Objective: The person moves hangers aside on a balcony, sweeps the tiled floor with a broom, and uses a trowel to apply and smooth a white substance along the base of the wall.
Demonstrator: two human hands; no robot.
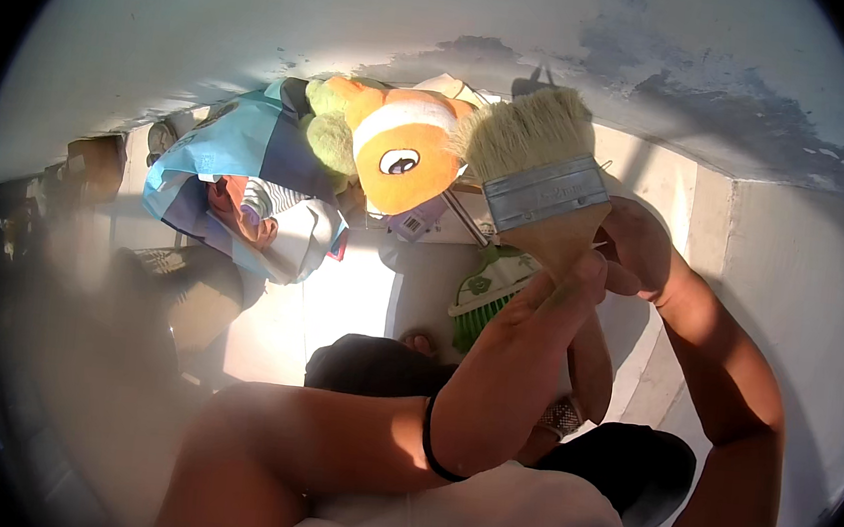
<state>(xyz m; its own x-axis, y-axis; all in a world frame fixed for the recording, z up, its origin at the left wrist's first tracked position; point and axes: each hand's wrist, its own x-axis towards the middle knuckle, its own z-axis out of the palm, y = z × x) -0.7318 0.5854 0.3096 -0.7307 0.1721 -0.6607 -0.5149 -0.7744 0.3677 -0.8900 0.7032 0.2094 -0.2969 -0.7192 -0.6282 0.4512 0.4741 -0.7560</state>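
A wide, flat paintbrush (554, 190) with pale bristles, a metal ferrule and a wooden handle is held up in front of me, bristles pointing up and away. My left hand (568, 294) is closed round its handle. At the handle's right side, the curled fingers of my right hand (637, 247) press against it; their tips are partly hidden behind the brush and my left hand. Just beyond the bristles sits an orange and white plush toy (412, 167) with a large eye. Below the brush, a green broom head (488, 294) with a metal handle rests near the floor.
A blue bag (213, 150) with a doll-like toy at its mouth stands left of the plush. A green plush (328, 130) sits between them. A wall (659, 78) with peeling paint runs along the far side; another wall (801, 297) rises at right. A blurred brown object (193, 294) lies left.
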